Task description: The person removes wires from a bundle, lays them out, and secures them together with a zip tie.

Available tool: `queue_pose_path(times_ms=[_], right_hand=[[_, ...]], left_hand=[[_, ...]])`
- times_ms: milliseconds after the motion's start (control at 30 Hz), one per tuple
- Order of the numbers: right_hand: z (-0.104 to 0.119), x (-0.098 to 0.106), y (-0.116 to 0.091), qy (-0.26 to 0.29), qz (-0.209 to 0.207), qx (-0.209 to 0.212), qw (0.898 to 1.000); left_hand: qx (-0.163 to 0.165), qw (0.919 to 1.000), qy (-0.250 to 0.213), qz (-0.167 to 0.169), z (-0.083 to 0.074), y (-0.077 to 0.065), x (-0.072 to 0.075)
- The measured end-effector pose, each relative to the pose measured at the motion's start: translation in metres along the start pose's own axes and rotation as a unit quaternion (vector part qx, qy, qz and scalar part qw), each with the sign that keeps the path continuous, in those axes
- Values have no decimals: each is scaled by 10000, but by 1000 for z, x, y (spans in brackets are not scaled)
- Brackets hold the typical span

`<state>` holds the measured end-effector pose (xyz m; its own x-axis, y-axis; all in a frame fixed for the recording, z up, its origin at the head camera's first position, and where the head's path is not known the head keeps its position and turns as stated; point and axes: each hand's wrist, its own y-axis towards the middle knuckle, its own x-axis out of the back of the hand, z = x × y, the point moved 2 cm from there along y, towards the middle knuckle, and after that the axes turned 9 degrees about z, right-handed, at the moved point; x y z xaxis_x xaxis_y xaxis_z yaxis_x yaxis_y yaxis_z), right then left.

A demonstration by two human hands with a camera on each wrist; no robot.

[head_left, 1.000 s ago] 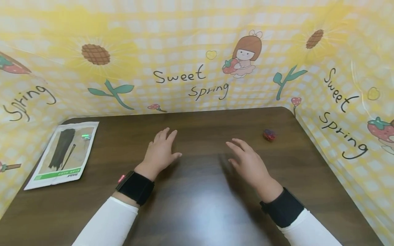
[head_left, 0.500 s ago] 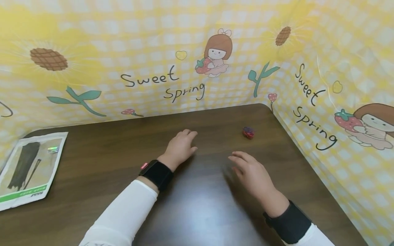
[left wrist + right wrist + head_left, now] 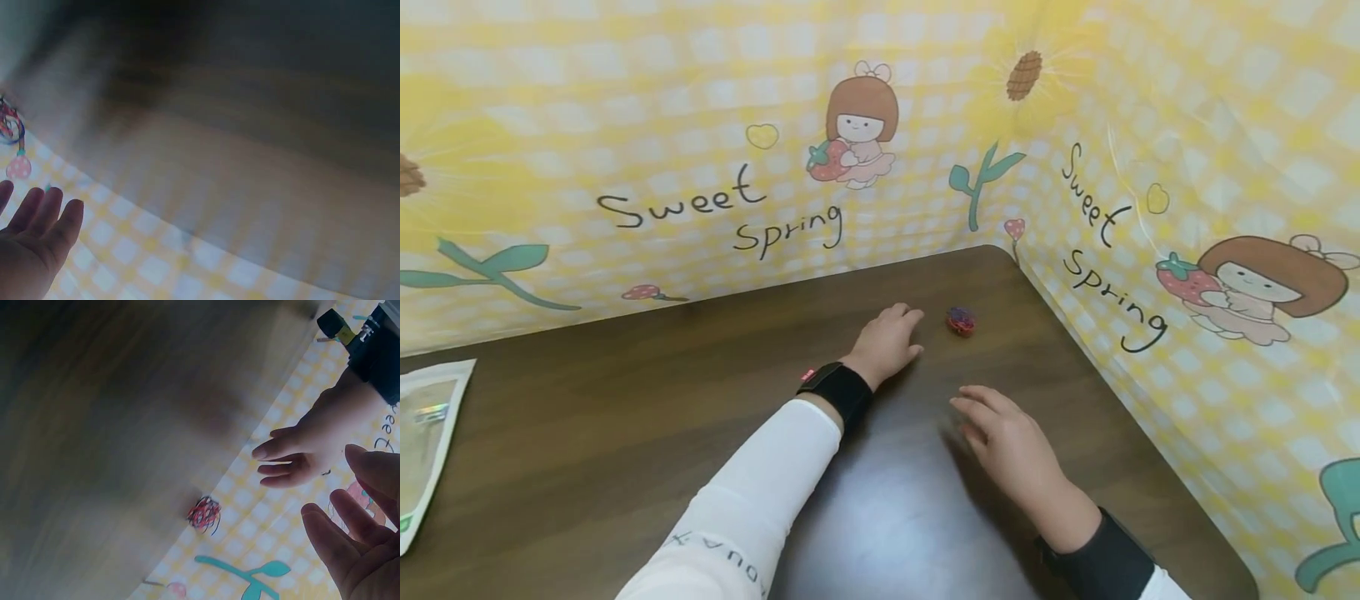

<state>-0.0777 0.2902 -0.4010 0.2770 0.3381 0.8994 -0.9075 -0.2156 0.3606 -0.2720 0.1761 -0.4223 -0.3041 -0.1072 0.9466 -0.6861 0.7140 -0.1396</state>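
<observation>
Nearest, at the bottom right of the head view, the right hand hovers over the dark wood-grain desk, fingers loosely spread and slightly bent, holding nothing; a black wristband circles its wrist; at 9 o'clock from it, cut by the view's edge, lies a white-edged packet; at 10 o'clock and farther off is the left hand, relaxed and open-fingered, nothing in its hold, the white sleeve trailing towards 7 o'clock; between 2 and 3 o'clock from the left hand, near its fingertips but apart from them, a tangled bundle of thin red and dark strands sits on the desk; behind everything stands yellow-and-white checked cloth printed "Sweet Spring".
</observation>
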Motion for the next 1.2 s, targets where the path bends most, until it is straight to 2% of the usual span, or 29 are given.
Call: queue_pose_path(times_ms=[133, 267, 467, 633, 967, 1200], right_hand=[[-6, 3, 1, -90, -167, 0, 9998], [-9, 5, 0, -123, -203, 67, 9997], [-17, 7, -5, -166, -221, -59, 9996], [-21, 7, -6, -231, -144, -123, 9996], [-24, 6, -8, -252, -170, -57, 9995], [-24, 4, -6, -239, -197, 3, 9995]], left_hand=[[-144, 9996, -185, -142, -10, 17, 1], [-176, 9996, -146, -178, -17, 32, 2], [-257, 9995, -56, 152, -29, 59, -2], [-199, 9985, -46, 499, -33, 73, -6], [-430, 9954, 147, 845, -46, 80, -11], [-402, 9959, 186, 788, -45, 84, -17]])
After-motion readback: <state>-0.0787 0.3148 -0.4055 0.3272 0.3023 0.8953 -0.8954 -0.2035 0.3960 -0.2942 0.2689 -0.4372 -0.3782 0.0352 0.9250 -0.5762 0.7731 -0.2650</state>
